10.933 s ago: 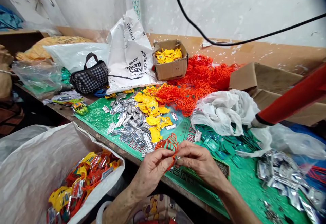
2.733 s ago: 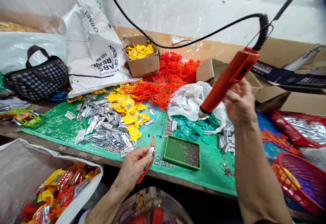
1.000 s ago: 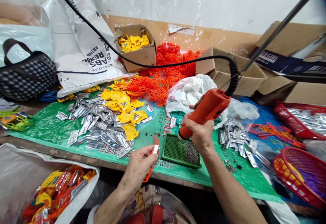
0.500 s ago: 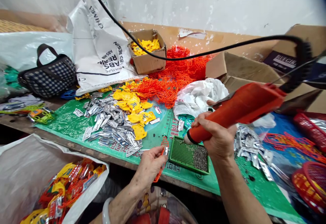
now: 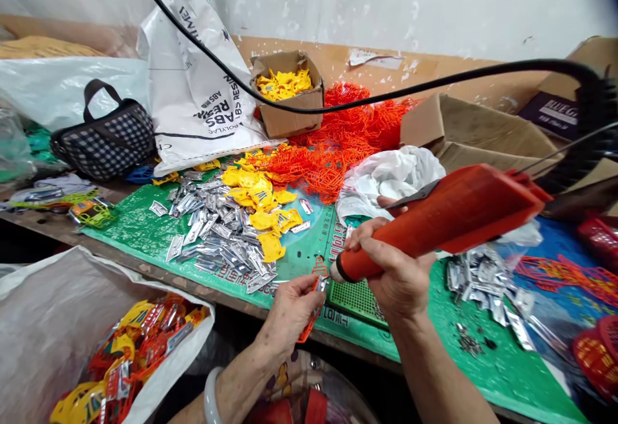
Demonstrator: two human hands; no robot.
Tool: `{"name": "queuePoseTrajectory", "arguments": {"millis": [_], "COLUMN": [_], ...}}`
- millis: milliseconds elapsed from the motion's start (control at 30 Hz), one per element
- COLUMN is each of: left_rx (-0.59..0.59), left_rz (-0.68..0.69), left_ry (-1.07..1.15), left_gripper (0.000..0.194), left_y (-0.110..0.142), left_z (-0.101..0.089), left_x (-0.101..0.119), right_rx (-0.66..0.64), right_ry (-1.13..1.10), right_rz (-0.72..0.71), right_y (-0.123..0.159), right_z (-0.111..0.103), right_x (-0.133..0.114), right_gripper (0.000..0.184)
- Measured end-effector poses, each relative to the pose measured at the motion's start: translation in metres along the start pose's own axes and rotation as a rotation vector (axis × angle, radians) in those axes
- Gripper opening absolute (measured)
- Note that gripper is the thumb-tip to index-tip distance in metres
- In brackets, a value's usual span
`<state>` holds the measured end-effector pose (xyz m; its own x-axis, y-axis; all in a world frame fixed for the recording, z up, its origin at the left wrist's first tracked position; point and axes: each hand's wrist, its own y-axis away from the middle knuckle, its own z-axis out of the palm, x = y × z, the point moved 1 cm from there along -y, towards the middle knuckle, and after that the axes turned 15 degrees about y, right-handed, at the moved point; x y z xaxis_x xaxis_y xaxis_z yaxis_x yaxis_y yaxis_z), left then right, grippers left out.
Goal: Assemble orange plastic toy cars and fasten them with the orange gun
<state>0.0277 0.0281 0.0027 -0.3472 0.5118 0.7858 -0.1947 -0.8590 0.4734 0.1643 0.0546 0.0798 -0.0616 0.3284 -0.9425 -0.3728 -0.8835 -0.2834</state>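
Note:
My left hand (image 5: 292,311) pinches an orange plastic part (image 5: 309,329) with a small silver plate (image 5: 320,284) at its upper end, over the table's front edge. My right hand (image 5: 403,276) is wrapped round a red electric screwdriver (image 5: 439,218), tilted down to the left. Its pale nose (image 5: 337,272) is close beside the silver plate; whether the bit touches it I cannot tell. Below the screwdriver lies a green perforated tray (image 5: 357,300), partly covered by my right hand. The small screws in it are hidden now.
Silver plates (image 5: 217,231) and yellow parts (image 5: 261,192) lie heaped ahead, with tangled orange pieces (image 5: 338,147) behind. An open white sack (image 5: 29,340) of finished-looking parts stands at lower left. A black cable (image 5: 386,97) arcs across. More silver plates (image 5: 483,282) lie right.
The screwdriver's nose has moved left from above the tray to the silver plate in my left hand. The left hand keeps its hold. The whole view has shifted slightly.

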Motion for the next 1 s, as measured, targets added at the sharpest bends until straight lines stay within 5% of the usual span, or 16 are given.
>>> {"name": "queuePoseTrajectory", "arguments": {"millis": [1000], "left_rx": [-0.005], "left_rz": [0.062], "left_ry": [0.040], "left_gripper": [0.034], "left_y": [-0.0028], "left_z": [-0.0055], "left_x": [-0.0094], "right_rx": [0.007], "right_ry": [0.049], "right_rz": [-0.041], "right_y": [0.0033], "right_z": [-0.0040], "right_x": [0.0002], "right_gripper": [0.010]}}
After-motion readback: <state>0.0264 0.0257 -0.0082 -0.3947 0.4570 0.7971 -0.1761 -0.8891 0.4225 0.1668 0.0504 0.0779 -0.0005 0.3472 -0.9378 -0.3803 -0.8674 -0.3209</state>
